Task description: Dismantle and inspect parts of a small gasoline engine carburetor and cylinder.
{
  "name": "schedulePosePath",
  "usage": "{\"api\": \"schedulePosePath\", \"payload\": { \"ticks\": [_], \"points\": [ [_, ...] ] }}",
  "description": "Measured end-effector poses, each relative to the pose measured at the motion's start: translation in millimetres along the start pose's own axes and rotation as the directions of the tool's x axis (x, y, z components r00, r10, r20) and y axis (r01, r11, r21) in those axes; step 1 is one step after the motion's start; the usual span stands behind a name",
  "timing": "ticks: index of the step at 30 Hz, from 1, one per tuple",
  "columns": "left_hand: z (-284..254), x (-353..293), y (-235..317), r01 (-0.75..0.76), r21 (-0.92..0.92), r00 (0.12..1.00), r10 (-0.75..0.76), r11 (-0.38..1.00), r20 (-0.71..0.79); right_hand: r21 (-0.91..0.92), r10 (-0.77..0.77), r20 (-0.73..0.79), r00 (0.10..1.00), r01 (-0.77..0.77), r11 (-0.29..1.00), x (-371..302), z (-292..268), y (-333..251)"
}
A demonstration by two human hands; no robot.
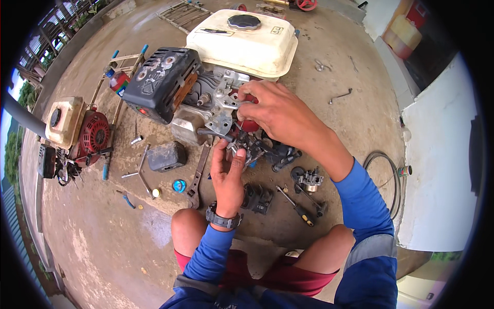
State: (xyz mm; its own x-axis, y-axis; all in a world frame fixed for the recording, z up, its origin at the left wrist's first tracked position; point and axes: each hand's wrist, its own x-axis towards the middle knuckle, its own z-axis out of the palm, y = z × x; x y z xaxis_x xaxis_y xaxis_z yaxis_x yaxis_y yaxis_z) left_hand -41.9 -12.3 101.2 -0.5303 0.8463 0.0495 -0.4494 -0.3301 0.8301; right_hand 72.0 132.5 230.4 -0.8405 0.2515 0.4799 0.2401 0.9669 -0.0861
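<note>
A small petrol engine stands before me, with a cream fuel tank (pixel 242 44), a black muffler cover (pixel 162 82) and a bare metal bracket (pixel 218 123) on its near side. My left hand (pixel 228 185) wears a watch and grips a dark metal part that looks like a carburetor (pixel 248 147), close against the engine. Bent at the edge of the bracket, the fingers of my right hand (pixel 275 110) pinch together over the red housing. Whatever lies between those fingertips is hidden. Black hoses or fittings (pixel 280 154) sit just right of the carburetor.
On the concrete lie an adjustable wrench (pixel 196 177), a black cover (pixel 167 156), a blue cap (pixel 179 186), a screwdriver (pixel 296 206), another carburetor (pixel 310 179), pliers (pixel 126 200) and a coiled hose (pixel 383 175). A second engine (pixel 77 131) stands left, near a bottle (pixel 118 81).
</note>
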Motion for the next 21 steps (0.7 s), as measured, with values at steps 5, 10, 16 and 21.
{"api": "schedulePosePath", "payload": {
  "ticks": [5,10,16,21],
  "points": [
    [6,-7,2,-0.083,0.027,0.996,0.083,0.996,0.016,-0.013,0.065,-0.084,0.994,-0.067,0.998,-11,-6,-14],
    [6,-15,-1,-0.125,0.028,0.991,0.124,0.992,0.051,0.039,0.158,-0.110,0.981,-0.155,0.987,-35,-20,-32],
    [11,-21,5,-0.129,0.066,0.987,0.122,0.989,0.107,0.092,0.252,-0.225,0.941,-0.237,0.967,-54,-25,-47],
    [11,-24,4,-0.089,0.007,0.990,0.087,0.996,0.106,0.102,0.266,-0.266,0.926,-0.247,0.963,-68,-21,-53]
  ]
}}
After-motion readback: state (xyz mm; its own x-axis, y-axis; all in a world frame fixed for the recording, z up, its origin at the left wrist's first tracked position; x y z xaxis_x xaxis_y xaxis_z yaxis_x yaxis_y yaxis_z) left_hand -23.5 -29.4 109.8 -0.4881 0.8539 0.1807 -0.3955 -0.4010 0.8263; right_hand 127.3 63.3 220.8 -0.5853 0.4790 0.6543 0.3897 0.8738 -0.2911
